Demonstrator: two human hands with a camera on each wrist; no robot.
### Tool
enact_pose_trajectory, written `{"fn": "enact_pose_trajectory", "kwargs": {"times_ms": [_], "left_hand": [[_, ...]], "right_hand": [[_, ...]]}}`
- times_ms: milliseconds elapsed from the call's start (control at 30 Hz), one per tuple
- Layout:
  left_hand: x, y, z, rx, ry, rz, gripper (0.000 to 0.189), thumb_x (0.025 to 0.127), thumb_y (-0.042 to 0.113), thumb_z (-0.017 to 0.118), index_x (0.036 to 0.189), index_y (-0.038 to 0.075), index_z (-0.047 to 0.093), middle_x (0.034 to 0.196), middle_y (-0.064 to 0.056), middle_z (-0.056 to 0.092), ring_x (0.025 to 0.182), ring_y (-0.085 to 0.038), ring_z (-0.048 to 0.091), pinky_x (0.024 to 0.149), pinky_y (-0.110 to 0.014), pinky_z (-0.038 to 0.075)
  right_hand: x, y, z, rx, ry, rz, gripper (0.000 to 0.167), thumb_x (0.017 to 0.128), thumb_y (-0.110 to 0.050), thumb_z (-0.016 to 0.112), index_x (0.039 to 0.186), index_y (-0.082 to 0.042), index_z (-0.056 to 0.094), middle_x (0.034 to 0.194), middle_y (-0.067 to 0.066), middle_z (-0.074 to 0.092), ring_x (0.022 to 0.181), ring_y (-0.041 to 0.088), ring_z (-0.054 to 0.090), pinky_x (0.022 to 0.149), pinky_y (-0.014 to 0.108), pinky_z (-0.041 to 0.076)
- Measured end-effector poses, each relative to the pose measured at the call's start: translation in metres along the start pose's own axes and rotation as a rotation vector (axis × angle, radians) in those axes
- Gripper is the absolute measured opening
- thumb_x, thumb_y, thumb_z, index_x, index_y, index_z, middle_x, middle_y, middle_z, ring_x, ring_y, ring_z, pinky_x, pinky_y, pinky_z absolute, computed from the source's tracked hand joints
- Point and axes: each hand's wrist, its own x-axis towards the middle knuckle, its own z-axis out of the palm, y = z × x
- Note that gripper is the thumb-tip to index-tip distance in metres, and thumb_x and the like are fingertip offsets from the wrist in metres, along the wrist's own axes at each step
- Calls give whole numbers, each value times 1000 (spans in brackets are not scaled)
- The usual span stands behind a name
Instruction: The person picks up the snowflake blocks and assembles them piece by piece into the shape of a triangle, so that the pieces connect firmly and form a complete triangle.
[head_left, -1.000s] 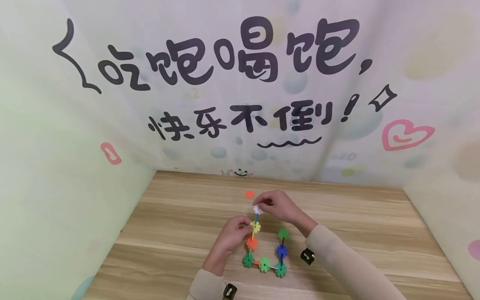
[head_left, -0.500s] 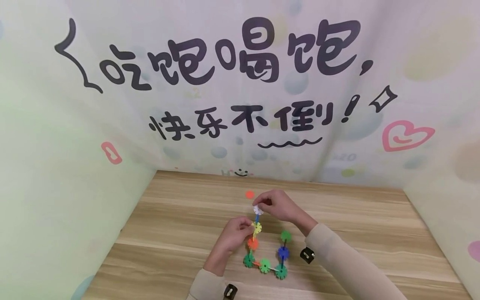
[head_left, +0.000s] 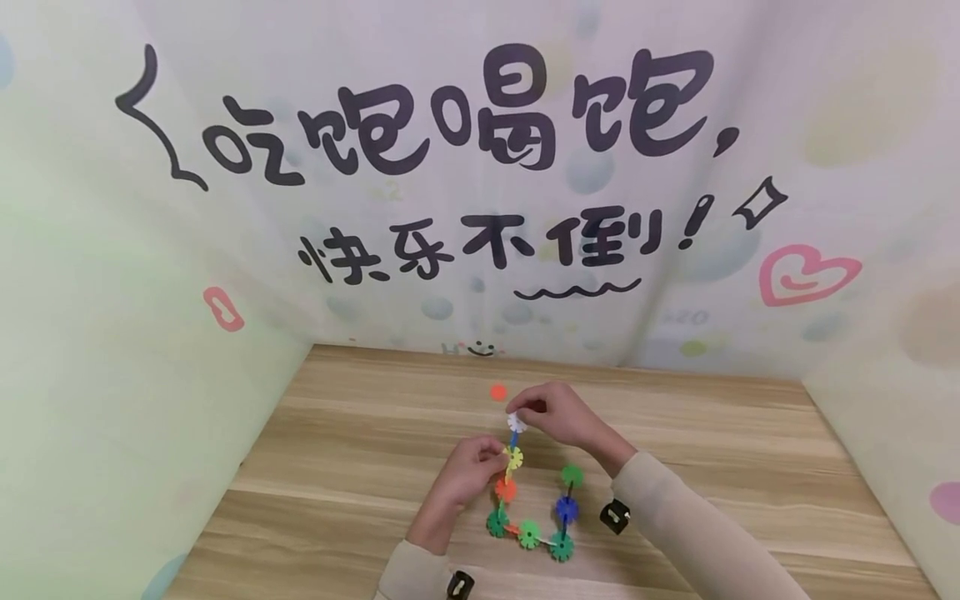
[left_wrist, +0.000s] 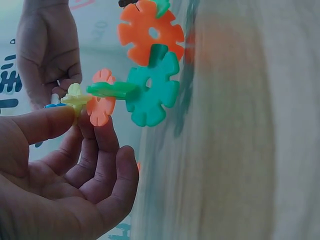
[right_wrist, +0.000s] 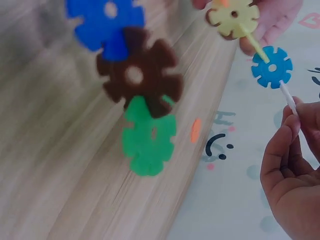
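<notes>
Slotted plastic snowflake discs are linked into a U-shaped chain. My left hand (head_left: 467,471) pinches the yellow disc (head_left: 514,457) between thumb and fingers. Beyond it, the thumb and fingertips of my right hand (head_left: 558,412) pinch the white disc (head_left: 516,423) at the chain's far end. A light blue disc (right_wrist: 272,67) joins yellow and white. Nearer the body come an orange disc (head_left: 506,490) and green discs (head_left: 528,534) along the bottom of the U. The other side rises through a dark blue disc (head_left: 567,509) and a brown disc (right_wrist: 137,75) to a green end disc (head_left: 572,474).
A loose orange disc (head_left: 498,392) lies on the wooden table (head_left: 337,433), just past the right hand. Behind the table hangs a printed backdrop (head_left: 420,317) with black lettering. Pale panels stand at both sides. Black wrist devices (head_left: 617,517) sit by the sleeves.
Both hands keep their hold on the yellow and white discs. The chain's free green end has swung slightly to the right. The head view has tilted a little.
</notes>
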Motion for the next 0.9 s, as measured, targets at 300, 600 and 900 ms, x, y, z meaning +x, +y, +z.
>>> {"fn": "enact_pose_trajectory", "kwargs": {"times_ms": [300,600,900], "left_hand": [[-1,1,0,10,-7,-2,12,97,8,63,96,-2,67,84,-8,67,74,-15,57,67,-30,50],[2,2,3,6,-3,0,10,96,6,63,94,-3,66,82,-7,65,72,-14,55,65,-29,47],[2,-2,6,47,22,-19,7,96,5,62,93,0,66,81,-4,64,71,-15,54,64,-30,46]], "right_hand": [[-1,2,0,7,29,50,17,97,-10,65,103,-19,77,96,-9,71,80,11,62,72,29,53],[-5,3,-3,12,-6,1,19,96,-8,65,100,-21,77,94,-10,72,75,10,61,67,28,53],[-6,7,2,-26,12,-13,14,96,-8,67,102,-15,78,93,-10,72,77,6,63,68,26,54]]}}
